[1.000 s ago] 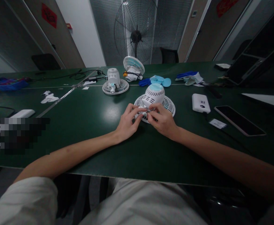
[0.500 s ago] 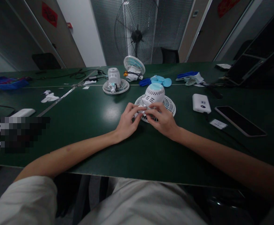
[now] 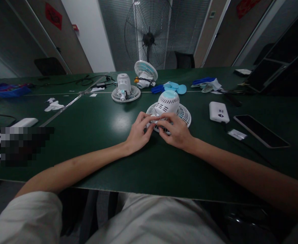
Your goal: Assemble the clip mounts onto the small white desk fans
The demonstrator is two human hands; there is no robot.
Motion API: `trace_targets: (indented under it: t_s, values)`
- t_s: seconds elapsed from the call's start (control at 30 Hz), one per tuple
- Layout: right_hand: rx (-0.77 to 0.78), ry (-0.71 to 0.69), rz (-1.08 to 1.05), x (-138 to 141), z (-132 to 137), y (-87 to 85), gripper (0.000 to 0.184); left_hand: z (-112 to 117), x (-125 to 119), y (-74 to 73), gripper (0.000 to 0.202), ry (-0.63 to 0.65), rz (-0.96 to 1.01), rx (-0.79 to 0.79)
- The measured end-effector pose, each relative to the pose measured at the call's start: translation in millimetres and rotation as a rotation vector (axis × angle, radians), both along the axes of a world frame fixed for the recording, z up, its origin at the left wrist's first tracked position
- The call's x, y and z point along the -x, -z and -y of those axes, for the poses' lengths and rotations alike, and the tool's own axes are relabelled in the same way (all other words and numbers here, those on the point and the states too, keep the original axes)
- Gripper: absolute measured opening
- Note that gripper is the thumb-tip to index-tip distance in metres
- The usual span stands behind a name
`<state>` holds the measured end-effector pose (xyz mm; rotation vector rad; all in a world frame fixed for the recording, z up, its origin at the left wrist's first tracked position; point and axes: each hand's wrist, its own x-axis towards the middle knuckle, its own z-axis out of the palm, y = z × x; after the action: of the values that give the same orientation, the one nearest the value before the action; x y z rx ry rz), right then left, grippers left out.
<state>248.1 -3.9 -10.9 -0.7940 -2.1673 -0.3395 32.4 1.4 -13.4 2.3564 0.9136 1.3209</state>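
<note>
A small white fan head (image 3: 167,102) with a pale blue cap lies grille-down on the green table in front of me. Its round white grille (image 3: 186,114) spreads out beneath the motor housing. At the near side of the housing, my left hand (image 3: 139,131) pinches a small white part of the fan between thumb and fingers. My right hand (image 3: 175,130) meets it there, with its fingers bent and closed at the same spot. The fingertips cover most of that part, so its exact shape and anything small between the right fingers are hidden.
Behind stand a second grille-down fan (image 3: 124,85) and a tilted fan (image 3: 146,73). Light blue fan blades (image 3: 174,87) and gloves (image 3: 207,84) lie farther back. To the right are a white power bank (image 3: 219,112) and a phone (image 3: 261,131).
My right hand's fingers have shifted slightly and curled closer to the left fingertips. My left hand and the fan stay in place.
</note>
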Motion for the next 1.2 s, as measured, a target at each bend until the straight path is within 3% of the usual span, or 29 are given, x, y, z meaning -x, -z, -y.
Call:
trace_targets:
  t_s: [0.33,0.6,0.8,1.03,1.2]
  values:
    - [0.076,-0.005,-0.113,0.0,-1.9,1.0,0.013,0.2,-0.5,-0.7,0.023,-0.005,-0.003,-0.01]
    - [0.03,0.021,-0.095,0.6,-2.8,0.6,0.006,1.4,-0.4,-0.8,0.025,0.005,-0.007,0.03]
    - [0.017,0.0,0.02,-0.6,-0.6,-0.2,0.024,-1.1,0.1,0.4,0.024,-0.002,0.004,0.015]
    - [0.093,0.011,-0.086,0.1,-0.3,0.2,0.016,0.1,0.0,-2.6,0.025,-0.001,0.005,0.015]
    - [0.055,0.037,-0.098,1.0,-1.2,1.7,0.009,1.3,-0.3,-1.7,0.025,0.0,-0.008,0.015]
